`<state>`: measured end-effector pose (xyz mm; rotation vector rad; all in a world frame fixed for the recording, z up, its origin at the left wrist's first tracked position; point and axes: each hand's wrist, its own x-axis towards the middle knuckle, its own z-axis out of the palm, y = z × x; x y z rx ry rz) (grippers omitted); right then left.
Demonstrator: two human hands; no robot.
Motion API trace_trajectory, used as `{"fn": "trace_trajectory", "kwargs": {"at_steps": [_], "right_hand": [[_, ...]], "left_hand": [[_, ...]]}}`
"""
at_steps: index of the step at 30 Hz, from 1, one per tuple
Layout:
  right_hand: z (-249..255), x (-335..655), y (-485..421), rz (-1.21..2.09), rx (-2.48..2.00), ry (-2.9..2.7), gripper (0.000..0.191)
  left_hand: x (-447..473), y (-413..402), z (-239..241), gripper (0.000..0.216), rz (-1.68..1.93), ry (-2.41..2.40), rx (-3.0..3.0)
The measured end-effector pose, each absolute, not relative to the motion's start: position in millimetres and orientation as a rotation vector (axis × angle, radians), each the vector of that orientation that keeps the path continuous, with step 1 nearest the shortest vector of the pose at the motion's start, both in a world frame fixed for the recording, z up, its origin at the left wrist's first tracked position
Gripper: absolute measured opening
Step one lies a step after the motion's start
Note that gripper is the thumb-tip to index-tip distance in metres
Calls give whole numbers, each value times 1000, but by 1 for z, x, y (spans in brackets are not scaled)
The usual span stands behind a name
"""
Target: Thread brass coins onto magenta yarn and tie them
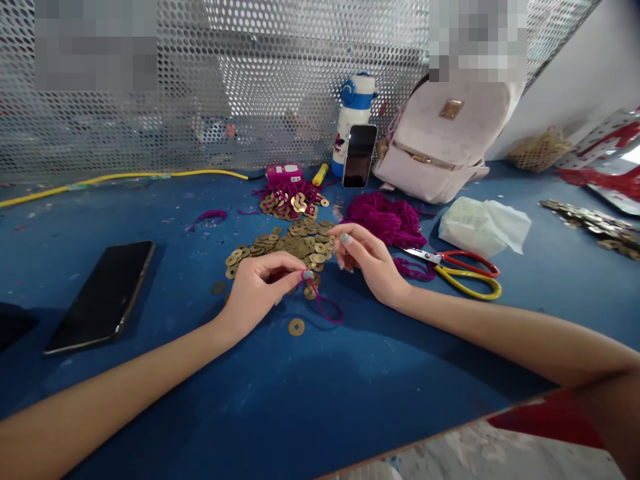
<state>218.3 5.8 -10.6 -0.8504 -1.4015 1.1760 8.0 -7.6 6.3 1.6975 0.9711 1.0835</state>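
My left hand is closed, with thumb and forefinger pinching a purple cord whose loop hangs to the right above the table. To the right, my right hand has loosely bent fingers, spread apart, at the edge of a pile of brass coins with holes in their middles. I see nothing held in it. One loose coin lies in front of the pile. Behind the pile is a bunch of coins tied with purple cord. A heap of purple cord lies behind my right hand.
Scissors with red and yellow handles lie right of my right hand, near a white plastic packet. A phone lies at left; another phone leans on a bottle. A backpack stands behind. More coins lie far right.
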Motion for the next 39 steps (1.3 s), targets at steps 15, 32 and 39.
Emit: {"fn": "trace_trajectory", "kwargs": {"at_steps": [15,32,39], "right_hand": [[-5,214,-19,273,-777,-2425,37],[0,210,-27,939,-643,-2207,24],[-1,215,-18,863,-756,-1995,32]], "left_hand": [[9,-3,1,11,1238,1118,1333],[10,-11,4,10,889,1134,1960],[11,-13,4,10,757,1219,2114]]}}
